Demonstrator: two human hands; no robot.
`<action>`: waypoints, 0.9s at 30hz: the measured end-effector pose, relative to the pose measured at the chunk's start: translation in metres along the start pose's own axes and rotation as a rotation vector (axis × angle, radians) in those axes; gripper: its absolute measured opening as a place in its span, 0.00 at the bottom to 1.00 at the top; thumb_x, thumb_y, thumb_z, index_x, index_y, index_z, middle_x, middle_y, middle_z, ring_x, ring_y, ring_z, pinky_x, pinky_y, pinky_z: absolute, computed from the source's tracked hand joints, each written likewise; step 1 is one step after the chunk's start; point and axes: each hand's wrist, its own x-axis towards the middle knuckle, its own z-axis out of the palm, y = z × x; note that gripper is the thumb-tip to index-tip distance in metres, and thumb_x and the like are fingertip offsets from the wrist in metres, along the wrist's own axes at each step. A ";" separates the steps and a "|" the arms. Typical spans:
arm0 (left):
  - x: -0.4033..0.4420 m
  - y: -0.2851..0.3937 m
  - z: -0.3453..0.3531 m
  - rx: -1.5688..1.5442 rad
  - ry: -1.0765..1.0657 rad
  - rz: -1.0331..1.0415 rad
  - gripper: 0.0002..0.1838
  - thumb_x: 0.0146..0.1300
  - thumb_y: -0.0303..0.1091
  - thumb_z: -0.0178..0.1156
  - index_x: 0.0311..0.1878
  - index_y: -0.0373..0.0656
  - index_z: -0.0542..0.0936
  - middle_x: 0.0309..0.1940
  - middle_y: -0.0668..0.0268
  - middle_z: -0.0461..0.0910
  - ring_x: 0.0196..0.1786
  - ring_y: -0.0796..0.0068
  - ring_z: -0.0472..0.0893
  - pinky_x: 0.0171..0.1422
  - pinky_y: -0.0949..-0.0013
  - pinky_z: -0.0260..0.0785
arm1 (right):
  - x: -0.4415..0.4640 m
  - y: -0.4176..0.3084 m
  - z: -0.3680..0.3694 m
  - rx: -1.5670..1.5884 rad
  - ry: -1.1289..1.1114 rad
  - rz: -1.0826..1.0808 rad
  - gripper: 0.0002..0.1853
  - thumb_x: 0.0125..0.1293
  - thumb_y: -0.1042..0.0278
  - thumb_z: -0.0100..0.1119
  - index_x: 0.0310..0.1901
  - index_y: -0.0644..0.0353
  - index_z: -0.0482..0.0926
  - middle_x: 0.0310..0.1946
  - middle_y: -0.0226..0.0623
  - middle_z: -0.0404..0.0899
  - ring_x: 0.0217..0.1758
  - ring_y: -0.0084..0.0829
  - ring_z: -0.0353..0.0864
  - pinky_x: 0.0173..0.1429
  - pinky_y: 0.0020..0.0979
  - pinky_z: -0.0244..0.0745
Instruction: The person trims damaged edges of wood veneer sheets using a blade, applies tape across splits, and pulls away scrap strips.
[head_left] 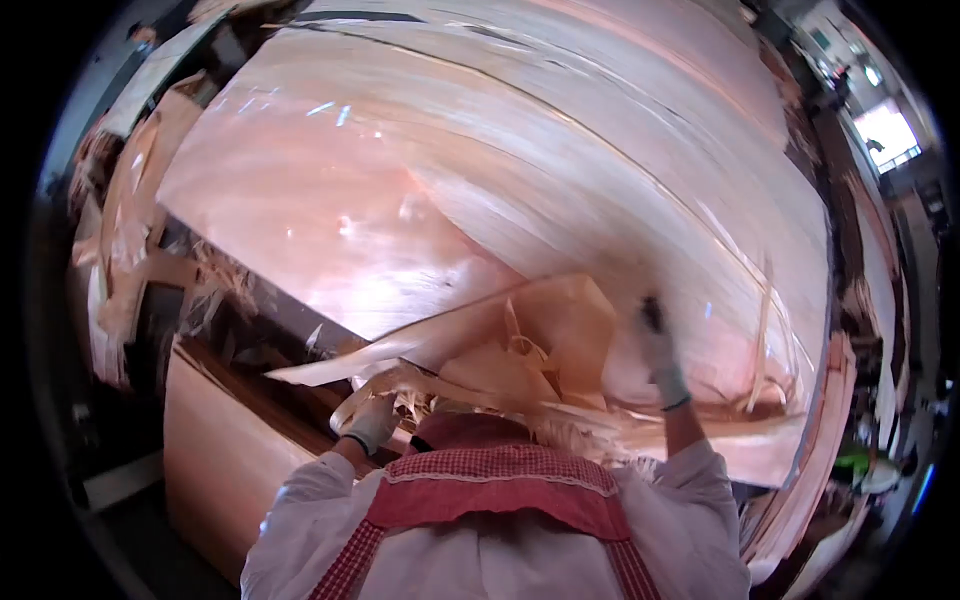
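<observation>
My left hand (374,424), in a pale glove, is low in the head view, closed at a bunch of torn wood veneer strips (400,385) close to my body; its fingertips are partly hidden. A folded, curled piece of thin veneer (575,325) stands up from the stack just ahead. To the right, my gloved right hand (657,350) reaches over the broad veneer sheet (330,200). Motion smears that hand, and a dark patch shows at its fingers; whether this is a tool or the glove itself cannot be made out.
Layered veneer (230,440) stands at the lower left, with ragged scraps (225,280) above it. More veneer sheets (820,440) lie along the right edge. A person (143,38) is at the far upper left. A bright window (887,135) shows at the upper right.
</observation>
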 end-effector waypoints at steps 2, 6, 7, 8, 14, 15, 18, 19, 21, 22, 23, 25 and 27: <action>0.009 0.026 -0.048 -0.031 -0.087 0.212 0.19 0.60 0.39 0.56 0.52 0.38 0.77 0.47 0.50 0.80 0.49 0.47 0.79 0.56 0.54 0.72 | -0.056 -0.039 0.096 -1.081 -0.237 0.047 0.29 0.67 0.64 0.55 0.68 0.63 0.62 0.55 0.48 0.74 0.56 0.41 0.74 0.59 0.35 0.70; -0.015 0.076 -0.158 -0.090 -0.273 1.087 0.18 0.65 0.32 0.52 0.55 0.36 0.77 0.47 0.55 0.81 0.48 0.57 0.81 0.58 0.60 0.71 | -0.146 -0.009 0.136 -1.017 -0.458 0.114 0.28 0.62 0.55 0.60 0.61 0.58 0.69 0.46 0.54 0.79 0.49 0.52 0.79 0.53 0.43 0.73; -0.027 0.098 -0.187 -0.307 -0.467 0.896 0.17 0.66 0.30 0.51 0.56 0.35 0.76 0.48 0.56 0.81 0.49 0.60 0.81 0.59 0.62 0.71 | -0.170 0.001 0.129 -1.028 -0.296 0.124 0.25 0.62 0.55 0.59 0.58 0.58 0.72 0.45 0.52 0.80 0.48 0.51 0.79 0.52 0.43 0.73; -0.029 0.115 -0.205 -0.500 -0.651 0.671 0.17 0.67 0.28 0.50 0.57 0.34 0.75 0.49 0.56 0.81 0.50 0.63 0.81 0.60 0.63 0.71 | -0.193 0.012 0.120 -1.040 -0.139 0.133 0.22 0.62 0.56 0.59 0.55 0.57 0.75 0.44 0.51 0.80 0.46 0.51 0.79 0.50 0.43 0.73; 0.037 0.141 -0.223 -1.353 -0.845 0.553 0.22 0.72 0.34 0.51 0.62 0.30 0.67 0.53 0.50 0.77 0.56 0.54 0.78 0.65 0.57 0.69 | -0.425 0.054 0.016 -1.260 0.952 0.761 0.19 0.63 0.52 0.55 0.47 0.56 0.80 0.37 0.49 0.83 0.40 0.50 0.82 0.45 0.46 0.76; 0.045 0.147 -0.217 -1.259 -0.904 0.567 0.21 0.72 0.34 0.50 0.62 0.30 0.67 0.53 0.50 0.77 0.57 0.55 0.78 0.65 0.57 0.69 | -0.474 0.072 0.017 -1.219 0.988 0.898 0.21 0.61 0.49 0.56 0.48 0.57 0.80 0.36 0.50 0.83 0.40 0.51 0.82 0.44 0.47 0.76; 0.056 0.167 -0.192 -1.056 -1.032 0.556 0.20 0.73 0.34 0.48 0.62 0.31 0.67 0.55 0.52 0.76 0.58 0.58 0.77 0.66 0.59 0.68 | -0.598 0.181 0.046 -1.188 1.014 1.391 0.15 0.57 0.54 0.62 0.40 0.54 0.84 0.38 0.40 0.85 0.42 0.41 0.85 0.43 0.43 0.80; 0.050 0.174 -0.183 -1.038 -1.055 0.512 0.20 0.74 0.34 0.47 0.62 0.31 0.67 0.55 0.52 0.75 0.58 0.59 0.76 0.66 0.60 0.68 | -0.599 0.194 0.068 -1.130 0.986 1.469 0.16 0.58 0.53 0.61 0.41 0.54 0.84 0.40 0.41 0.84 0.44 0.42 0.84 0.45 0.43 0.79; 0.046 0.175 -0.165 -0.985 -1.084 0.468 0.20 0.74 0.34 0.46 0.63 0.31 0.66 0.55 0.53 0.75 0.58 0.62 0.76 0.65 0.62 0.69 | -0.591 0.228 0.099 -0.922 0.927 1.435 0.18 0.58 0.52 0.60 0.44 0.55 0.83 0.45 0.43 0.83 0.48 0.42 0.83 0.49 0.43 0.78; 0.044 0.174 -0.154 -1.032 -1.102 0.418 0.20 0.74 0.34 0.46 0.63 0.31 0.66 0.55 0.54 0.75 0.58 0.62 0.76 0.65 0.62 0.69 | -0.575 0.242 0.105 -0.834 0.896 1.393 0.20 0.58 0.51 0.59 0.45 0.56 0.83 0.47 0.44 0.82 0.50 0.43 0.82 0.51 0.44 0.78; 0.040 0.175 -0.145 -1.079 -1.116 0.369 0.20 0.74 0.34 0.46 0.64 0.31 0.65 0.55 0.54 0.76 0.58 0.63 0.76 0.65 0.63 0.69 | -0.556 0.250 0.104 -0.751 0.872 1.358 0.21 0.58 0.51 0.58 0.47 0.56 0.83 0.49 0.45 0.81 0.52 0.43 0.82 0.53 0.44 0.77; 0.040 0.175 -0.121 -1.125 -1.120 0.335 0.19 0.75 0.32 0.43 0.63 0.32 0.66 0.55 0.55 0.75 0.57 0.66 0.77 0.64 0.66 0.70 | -0.517 0.262 0.077 -0.683 0.840 1.243 0.23 0.56 0.48 0.60 0.46 0.58 0.82 0.47 0.49 0.81 0.51 0.47 0.81 0.53 0.45 0.76; 0.036 0.178 -0.107 -1.028 -1.063 0.344 0.19 0.75 0.33 0.43 0.64 0.32 0.66 0.55 0.56 0.75 0.56 0.68 0.77 0.63 0.67 0.70 | -0.482 0.268 0.044 -1.020 0.739 1.012 0.26 0.55 0.45 0.62 0.44 0.61 0.82 0.43 0.56 0.81 0.48 0.54 0.80 0.51 0.47 0.76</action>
